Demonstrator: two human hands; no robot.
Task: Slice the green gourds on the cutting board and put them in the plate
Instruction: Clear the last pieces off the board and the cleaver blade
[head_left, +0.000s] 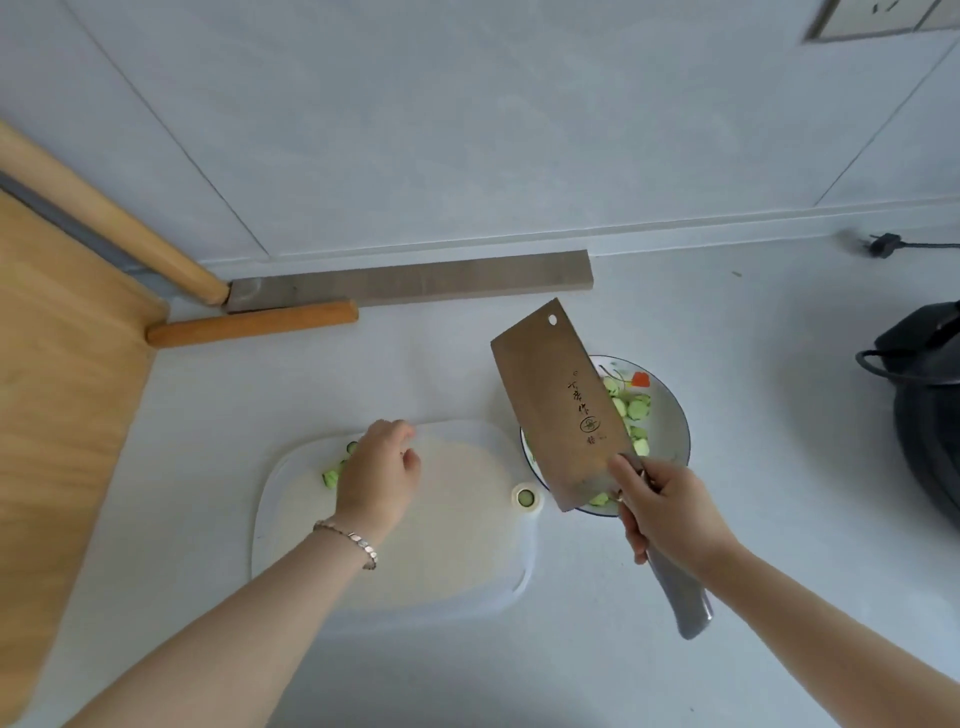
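While right grip (670, 514) tight on cleaver (556, 395) over plate (672, 421), gourd slices (331, 477) beside left grip (376, 475), closure unclear.

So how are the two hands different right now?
The right hand grips the cleaver, raised over the plate; the left hand has no tool and sits on the cutting board by the gourd pieces. The left wrist wears a bracelet; the right wrist is bare. Neither wears a glove.

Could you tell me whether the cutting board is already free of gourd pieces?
No: a few gourd pieces lie on the cutting board beside the left hand, and others are in the plate.
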